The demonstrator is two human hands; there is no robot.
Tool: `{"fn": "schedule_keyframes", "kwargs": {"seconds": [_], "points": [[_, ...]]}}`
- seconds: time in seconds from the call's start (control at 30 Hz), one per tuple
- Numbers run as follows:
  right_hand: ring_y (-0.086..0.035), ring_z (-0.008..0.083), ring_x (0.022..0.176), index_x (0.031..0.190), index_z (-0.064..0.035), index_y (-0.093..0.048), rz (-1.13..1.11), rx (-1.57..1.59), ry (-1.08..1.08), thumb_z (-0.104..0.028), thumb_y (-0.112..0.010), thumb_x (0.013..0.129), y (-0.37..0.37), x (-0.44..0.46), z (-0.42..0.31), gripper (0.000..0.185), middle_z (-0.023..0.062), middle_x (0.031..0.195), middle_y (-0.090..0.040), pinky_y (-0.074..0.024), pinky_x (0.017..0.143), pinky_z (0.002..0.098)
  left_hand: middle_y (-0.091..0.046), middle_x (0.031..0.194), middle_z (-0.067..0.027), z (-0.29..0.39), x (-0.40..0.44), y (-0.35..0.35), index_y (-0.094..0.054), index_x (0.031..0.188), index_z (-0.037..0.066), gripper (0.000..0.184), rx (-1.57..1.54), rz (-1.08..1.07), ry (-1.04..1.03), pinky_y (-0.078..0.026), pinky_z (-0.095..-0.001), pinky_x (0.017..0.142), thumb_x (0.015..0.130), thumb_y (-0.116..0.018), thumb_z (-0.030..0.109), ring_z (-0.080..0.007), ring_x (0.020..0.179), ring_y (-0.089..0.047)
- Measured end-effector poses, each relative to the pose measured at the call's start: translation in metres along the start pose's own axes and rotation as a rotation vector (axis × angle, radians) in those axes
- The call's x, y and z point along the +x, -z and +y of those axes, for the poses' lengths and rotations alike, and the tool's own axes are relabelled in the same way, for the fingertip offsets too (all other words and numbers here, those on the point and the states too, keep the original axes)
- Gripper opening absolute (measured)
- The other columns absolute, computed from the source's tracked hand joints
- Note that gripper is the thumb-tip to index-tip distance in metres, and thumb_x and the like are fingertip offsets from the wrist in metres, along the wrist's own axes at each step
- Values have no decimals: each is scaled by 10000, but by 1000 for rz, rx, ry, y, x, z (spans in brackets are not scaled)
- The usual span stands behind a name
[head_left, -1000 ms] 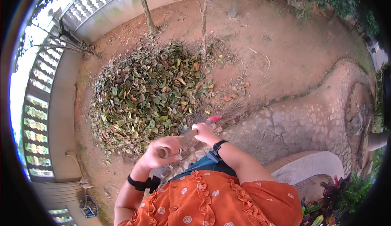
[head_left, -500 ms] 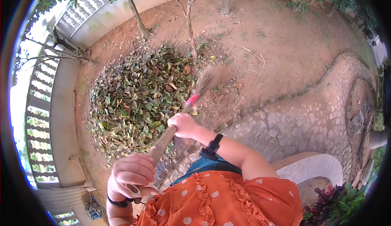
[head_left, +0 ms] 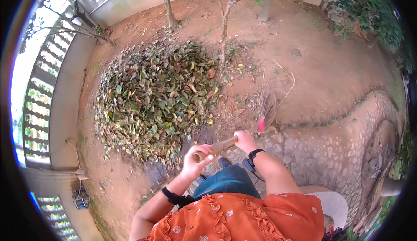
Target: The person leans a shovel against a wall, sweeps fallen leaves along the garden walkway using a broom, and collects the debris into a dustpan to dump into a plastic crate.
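Observation:
A broom with bamboo handle (head_left: 224, 145), pink band (head_left: 261, 124) and thin twiggy bristles (head_left: 268, 104) is held in both hands. My left hand (head_left: 196, 159) is wrapped near the handle's hollow top end. Further along, my right hand (head_left: 245, 141) closes round the handle, closer to the pink band. The bristles lie over bare earth at the edge of the stone path, right of a large heap of dry leaves (head_left: 158, 97). Neither hand touches the leaves.
A pebbled path (head_left: 312, 154) curves along the right. Thin tree trunks (head_left: 224, 37) stand behind the heap, and long dry stalks (head_left: 286, 78) lie on the soil. A wall with balusters (head_left: 69, 97) runs along the left. A coiled hose (head_left: 81, 197) hangs at lower left.
The broom's bristles have swung right and nearer, away from the heap. Both hands have moved to the right, and the handle now lies flatter across my front. The view has shifted slightly.

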State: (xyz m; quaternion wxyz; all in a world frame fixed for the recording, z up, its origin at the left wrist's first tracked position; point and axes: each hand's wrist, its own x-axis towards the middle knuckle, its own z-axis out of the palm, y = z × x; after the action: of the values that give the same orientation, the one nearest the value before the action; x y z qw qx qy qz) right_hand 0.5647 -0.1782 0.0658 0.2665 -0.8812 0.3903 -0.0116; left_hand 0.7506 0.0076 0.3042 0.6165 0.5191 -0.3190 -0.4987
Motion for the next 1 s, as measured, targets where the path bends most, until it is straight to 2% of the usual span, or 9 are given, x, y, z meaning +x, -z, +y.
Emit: {"fn": "schedule_keyframes", "kwargs": {"seconds": [0.17, 0.23, 0.3, 0.4, 0.57, 0.73, 0.8, 0.93, 1.0], "points": [[-678, 352, 927, 927, -130, -666, -129, 204, 48, -163, -690, 775, 24, 39, -116, 157, 108, 995, -696, -541, 785, 472, -649, 991, -74, 58, -26, 44, -575, 938, 68, 256, 203, 180, -135, -420, -455, 1045, 793, -760, -34, -260, 1116, -588], [-706, 294, 916, 985, -142, -653, -133, 280, 152, -166, -656, 862, 3, 67, -149, 126, 84, 1042, -685, -566, 834, 449, -650, 976, -79, 80, -34, 51, -570, 927, 62, 261, 287, 240, -180, -421, -455, 1040, 779, -766, -26, -263, 1095, -597], [-707, 260, 897, 957, -138, -653, -247, 316, 130, -155, -633, 901, 31, 80, -197, 62, 70, 1025, -688, -578, 778, 407, -650, 968, -82, 100, -47, 55, -564, 920, 57, 263, 344, 324, -182, -427, -457, 1027, 771, -763, -28, -258, 1073, -601], [-713, 269, 857, 972, -128, -648, -193, 352, 313, -152, -609, 902, 20, 104, -237, 83, 77, 1019, -690, -579, 716, 406, -651, 930, -76, 129, -59, 47, -568, 895, 59, 287, 470, 293, -309, -452, -450, 982, 732, -784, -34, -258, 1010, -621], [-703, 273, 952, 1076, -133, -635, -128, 359, 438, -164, -607, 903, 75, 79, -287, 178, 68, 1131, -672, -584, 795, 390, -662, 815, -55, 207, -81, 28, -584, 806, 79, 314, 581, 110, -429, -467, -449, 960, 657, -844, -14, -268, 857, -658], [-681, 320, 911, 977, -132, -635, -41, 361, 396, -139, -613, 850, 80, 42, -246, 129, 71, 1044, -679, -549, 786, 451, -684, 793, -53, 205, -87, 33, -640, 824, 90, 338, 416, 73, -400, -463, -481, 994, 605, -885, 10, -275, 851, -684], [-674, 336, 922, 960, -126, -633, -106, 349, 280, -158, -629, 835, 57, 35, -215, 129, 84, 1028, -673, -547, 790, 455, -685, 852, -57, 172, -79, 45, -650, 857, 81, 322, 397, 8, -305, -457, -476, 1013, 644, -864, -31, -266, 926, -678], [-663, 359, 920, 950, -115, -626, -150, 260, 263, -181, -645, 817, -20, 21, -146, 149, 101, 1019, -665, -542, 787, 461, -666, 888, -38, 82, -75, 43, -623, 842, 80, 287, 285, 30, -124, -468, -460, 979, 706, -828, -68, -236, 959, -638], [-668, 393, 960, 1016, -132, -631, -189, 334, 281, -127, -703, 781, -42, 23, -148, 246, 132, 1035, -662, -546, 837, 469, -665, 888, -37, 85, -85, 51, -622, 839, 81, 286, 337, 29, -158, -472, -458, 969, 705, -829, -65, -231, 950, -634]]}}
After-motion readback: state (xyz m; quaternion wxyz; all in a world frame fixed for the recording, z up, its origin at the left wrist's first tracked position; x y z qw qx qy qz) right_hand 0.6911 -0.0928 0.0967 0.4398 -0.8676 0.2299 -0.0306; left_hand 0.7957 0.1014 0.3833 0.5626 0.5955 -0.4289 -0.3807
